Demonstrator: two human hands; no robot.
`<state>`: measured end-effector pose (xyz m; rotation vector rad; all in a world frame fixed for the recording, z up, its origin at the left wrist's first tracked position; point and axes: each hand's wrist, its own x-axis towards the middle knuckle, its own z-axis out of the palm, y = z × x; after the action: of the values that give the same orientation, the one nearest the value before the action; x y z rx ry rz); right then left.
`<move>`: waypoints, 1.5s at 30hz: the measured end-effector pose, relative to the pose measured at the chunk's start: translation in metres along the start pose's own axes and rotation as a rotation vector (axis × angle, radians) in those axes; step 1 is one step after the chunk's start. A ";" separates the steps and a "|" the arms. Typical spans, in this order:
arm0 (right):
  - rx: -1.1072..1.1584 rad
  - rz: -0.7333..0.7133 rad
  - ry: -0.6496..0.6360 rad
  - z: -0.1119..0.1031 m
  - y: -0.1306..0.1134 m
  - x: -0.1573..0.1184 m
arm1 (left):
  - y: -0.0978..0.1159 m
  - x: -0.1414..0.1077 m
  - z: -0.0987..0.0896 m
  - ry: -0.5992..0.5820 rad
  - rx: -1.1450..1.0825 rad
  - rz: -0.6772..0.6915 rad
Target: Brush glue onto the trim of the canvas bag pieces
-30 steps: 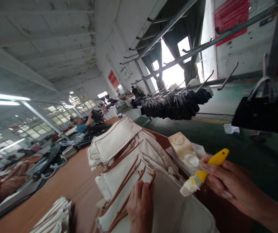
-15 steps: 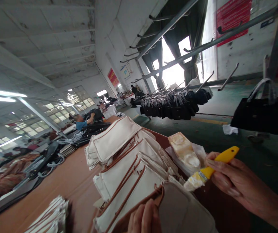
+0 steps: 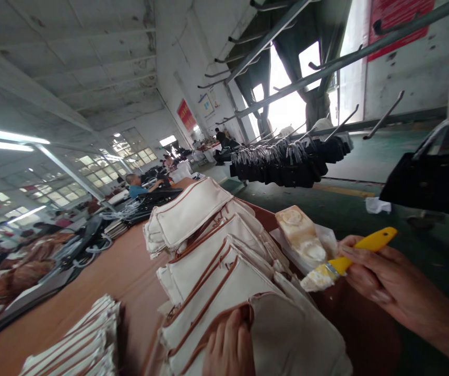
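My right hand (image 3: 381, 271) grips a paintbrush (image 3: 345, 259) by its yellow handle; the bristles are caked with a whitish paste and point left. Just beyond the bristles sits a glue container (image 3: 300, 232), stained cream and yellow, at the table edge. At the bottom centre my left hand (image 3: 229, 342) has its fingers closed over the brown-trimmed edge of the nearest white bag piece (image 3: 287, 334). The thumb is hidden. Several more white bag pieces (image 3: 197, 209) with brown edging lie overlapped in a row behind it.
Another stack of white pieces (image 3: 79, 339) lies lower left on the brown table (image 3: 130, 282). Black bags (image 3: 279, 169) hang from a metal rack (image 3: 338, 65) at right. A person in blue (image 3: 136, 187) is at the far end, near dark straps and bags.
The view has shifted slightly, so things sit a little differently in frame. My left fingers have moved up onto the brown edge. My right hand still holds the brush beside the container.
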<state>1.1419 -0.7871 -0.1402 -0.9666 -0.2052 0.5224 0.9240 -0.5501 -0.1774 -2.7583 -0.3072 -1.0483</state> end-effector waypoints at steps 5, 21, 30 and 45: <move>0.015 0.010 -0.010 0.010 -0.001 -0.001 | -0.008 0.039 -0.001 -0.262 -0.248 -0.265; -0.248 -0.063 -0.265 0.066 0.019 0.045 | 0.000 0.071 0.018 -0.600 -1.075 -0.583; -0.446 -0.274 -0.230 0.069 0.006 0.042 | 0.005 0.066 0.011 -0.625 -1.157 -0.631; -0.415 -0.216 -0.273 0.066 0.006 0.040 | 0.036 0.053 -0.007 -0.204 -0.818 -0.369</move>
<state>1.1487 -0.7157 -0.1106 -1.2562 -0.6760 0.4181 0.9677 -0.5795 -0.1402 -3.6616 -0.5286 -1.1655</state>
